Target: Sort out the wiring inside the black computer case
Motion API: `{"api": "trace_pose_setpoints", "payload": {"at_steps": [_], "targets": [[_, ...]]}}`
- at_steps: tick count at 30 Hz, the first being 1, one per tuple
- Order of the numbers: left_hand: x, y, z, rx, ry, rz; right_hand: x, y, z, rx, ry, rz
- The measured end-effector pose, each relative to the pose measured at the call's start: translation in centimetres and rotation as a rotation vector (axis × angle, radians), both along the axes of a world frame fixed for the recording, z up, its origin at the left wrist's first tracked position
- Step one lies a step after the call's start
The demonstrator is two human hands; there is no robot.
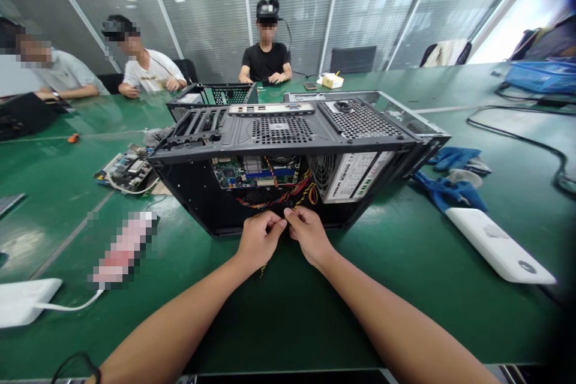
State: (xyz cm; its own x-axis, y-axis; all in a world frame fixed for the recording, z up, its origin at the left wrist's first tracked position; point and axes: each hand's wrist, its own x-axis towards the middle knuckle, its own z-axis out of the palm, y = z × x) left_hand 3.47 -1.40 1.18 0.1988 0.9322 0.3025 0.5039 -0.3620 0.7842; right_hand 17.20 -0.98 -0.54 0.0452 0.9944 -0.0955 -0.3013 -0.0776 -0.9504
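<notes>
A black computer case (279,147) stands on a green table (342,318), its open side facing the wearer. Inside are a circuit board (229,174), a power supply (355,177) with a fan grille, and a tangle of colored wires (274,201). Just in front of the case's lower edge, the left hand (261,237) and right hand (310,234) nearly meet, each pinching a thin yellow-and-black cable (300,200) between thumb and fingers; its loose end hangs below the left hand. Behind stands an open metal frame (216,95); at far right is a blue basket (542,77), its contents hard to make out. Bare tabletop runs from the hands to the near edge, with a phone (123,249) left and a white power bank (499,246) right. The fingers hide the cable's middle, the phone's screen is pixelated, and the leftmost co-worker (67,75) is cut off.
</notes>
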Motion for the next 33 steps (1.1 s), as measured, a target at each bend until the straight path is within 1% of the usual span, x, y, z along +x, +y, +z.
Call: {"api": "trace_pose_setpoints", "payload": {"at_steps": [7, 11, 17, 27, 33], "targets": [[-0.04, 0.17, 0.02, -0.074, -0.04, -0.011, -0.03, 0.03, 0.01, -0.014, 0.029, 0.014], [-0.06, 0.15, -0.14, -0.065, -0.068, -0.014, -0.11, 0.11, 0.02, -0.024, 0.092, 0.009], [0.04, 0.09, -0.02, -0.043, -0.073, -0.026, 0.02, 0.31, 0.3, -0.033, 0.151, -0.057], [0.03, 0.12, -0.23, -0.066, -0.086, -0.025, 0.06, 0.27, 0.22, -0.037, 0.127, -0.081], [-0.12, 0.24, -0.17, -0.1, -0.068, -0.041, 0.21, 0.32, 0.08, -0.036, 0.104, -0.057]]}}
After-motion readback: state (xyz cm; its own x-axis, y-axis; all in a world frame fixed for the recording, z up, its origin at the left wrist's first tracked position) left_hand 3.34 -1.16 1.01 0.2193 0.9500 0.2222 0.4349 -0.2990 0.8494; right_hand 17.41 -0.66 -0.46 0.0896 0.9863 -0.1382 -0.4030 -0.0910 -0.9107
